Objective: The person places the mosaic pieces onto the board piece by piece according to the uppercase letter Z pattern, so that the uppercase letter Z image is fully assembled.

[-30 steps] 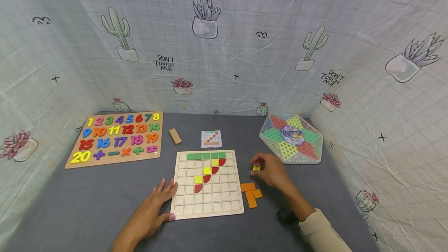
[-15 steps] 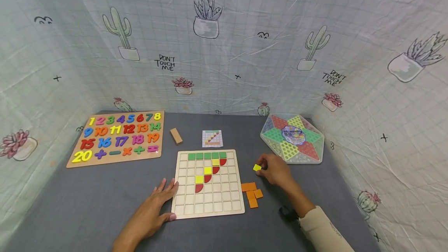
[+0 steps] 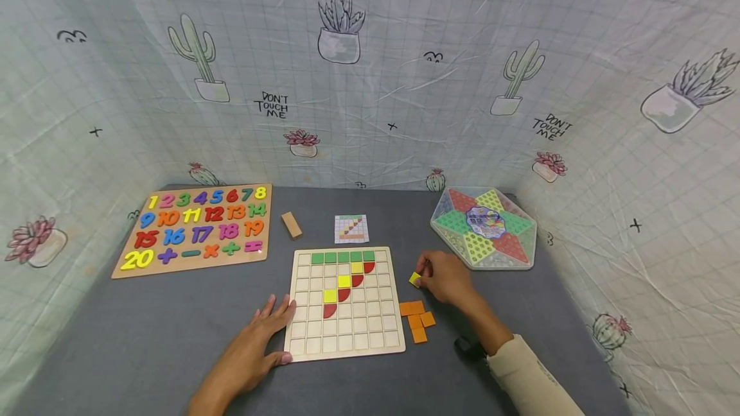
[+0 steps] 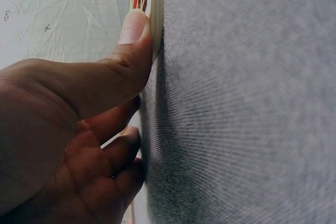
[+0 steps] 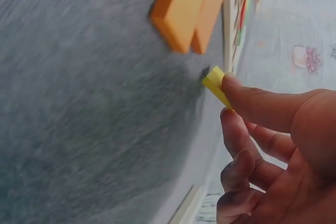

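Between thumb and fingertips my right hand (image 3: 446,278) pinches a yellow square tile (image 3: 414,278), to the right of the wooden grid board (image 3: 367,326). In the right wrist view the yellow tile (image 5: 214,81) is tilted, low over the table. My left hand (image 3: 248,342) rests at the board's left edge with fingers spread; its thumb (image 4: 134,32) touches the board's rim. On the board lie a row of green squares (image 3: 343,257) and a diagonal of yellow squares (image 3: 343,282) beside red quarter-round tiles (image 3: 358,280).
Several orange tiles (image 3: 416,321) lie just right of the board. Behind it are a pattern card (image 3: 351,229) and a small wooden block (image 3: 291,225). A number puzzle board (image 3: 196,226) is at the back left, a hexagonal game box (image 3: 484,228) at the back right.
The yellow tile has turned in my right hand's fingers, and that hand has shifted slightly left, toward the board. My left hand stays at the board's edge.
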Tool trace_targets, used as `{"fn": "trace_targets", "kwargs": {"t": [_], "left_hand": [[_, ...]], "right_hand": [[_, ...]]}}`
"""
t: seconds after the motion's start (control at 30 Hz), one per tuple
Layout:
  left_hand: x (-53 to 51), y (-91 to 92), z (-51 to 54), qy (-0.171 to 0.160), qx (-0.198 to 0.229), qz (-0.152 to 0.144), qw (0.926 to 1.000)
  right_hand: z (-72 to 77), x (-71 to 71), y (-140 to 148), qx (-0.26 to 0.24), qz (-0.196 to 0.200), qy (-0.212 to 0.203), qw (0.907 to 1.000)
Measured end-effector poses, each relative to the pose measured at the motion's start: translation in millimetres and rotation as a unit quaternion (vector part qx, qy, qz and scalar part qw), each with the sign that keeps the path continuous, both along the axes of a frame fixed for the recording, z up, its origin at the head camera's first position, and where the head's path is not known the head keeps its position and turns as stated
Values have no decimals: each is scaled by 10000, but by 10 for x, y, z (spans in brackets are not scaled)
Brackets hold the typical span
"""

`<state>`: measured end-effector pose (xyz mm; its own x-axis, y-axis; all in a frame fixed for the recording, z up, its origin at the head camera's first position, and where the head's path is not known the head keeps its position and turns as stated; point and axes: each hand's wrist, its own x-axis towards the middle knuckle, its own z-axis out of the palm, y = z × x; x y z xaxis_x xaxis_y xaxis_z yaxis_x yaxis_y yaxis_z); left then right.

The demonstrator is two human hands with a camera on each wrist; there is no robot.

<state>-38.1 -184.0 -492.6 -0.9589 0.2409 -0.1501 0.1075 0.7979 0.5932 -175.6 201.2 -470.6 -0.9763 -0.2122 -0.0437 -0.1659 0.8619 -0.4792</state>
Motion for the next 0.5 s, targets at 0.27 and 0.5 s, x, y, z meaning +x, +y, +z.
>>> {"fn": "trace_targets", "kwargs": {"t": [0.27, 0.5], "left_hand": [[-6, 5, 7, -31, -28, 39, 10000], [1, 3, 21, 10, -10, 28, 10000]], "right_hand": [[139, 103, -175, -347, 395, 203, 9984], [276, 216, -413, -568, 688, 160, 9959]]}}
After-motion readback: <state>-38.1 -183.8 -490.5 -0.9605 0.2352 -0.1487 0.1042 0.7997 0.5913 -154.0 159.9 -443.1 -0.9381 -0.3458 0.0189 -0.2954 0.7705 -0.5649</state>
